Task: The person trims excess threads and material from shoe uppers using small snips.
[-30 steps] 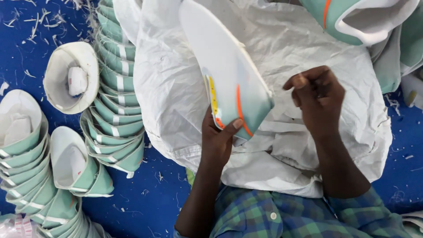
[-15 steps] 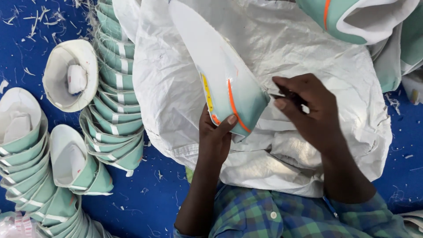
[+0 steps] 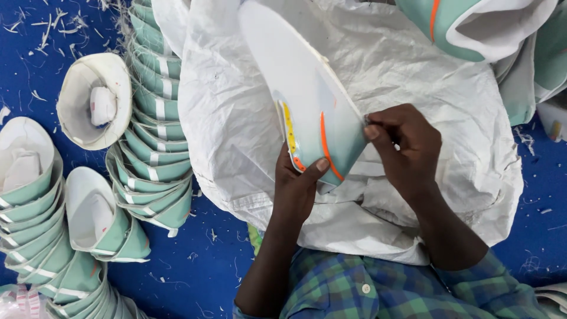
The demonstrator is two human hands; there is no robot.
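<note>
Over the crumpled white woven sack (image 3: 407, 77) draped across the person's lap, the left hand (image 3: 298, 189) grips the heel end of a pale green shoe upper with a white lining, an orange stripe and a yellow strip (image 3: 307, 106). The thumb presses against the green side by the orange stripe, and the other fingers curl round behind it. The piece stands tilted, its long white side running up and away to the left. The right hand (image 3: 404, 147) is closed in a pinch against the right edge of the upper, fingertips (image 3: 372, 131) pressed together right at the rim; whether a small tool sits between them I cannot tell. On the blue floor (image 3: 195, 272) to the left, well apart from the hands, lies a long nested row of matching green uppers (image 3: 155, 118), more nested stacks (image 3: 35, 201) further left, and one white-lined piece lying open (image 3: 94, 100). White trimmings (image 3: 35, 29) are scattered about. A blue and green checked shirt (image 3: 384, 289) shows at the bottom.
</note>
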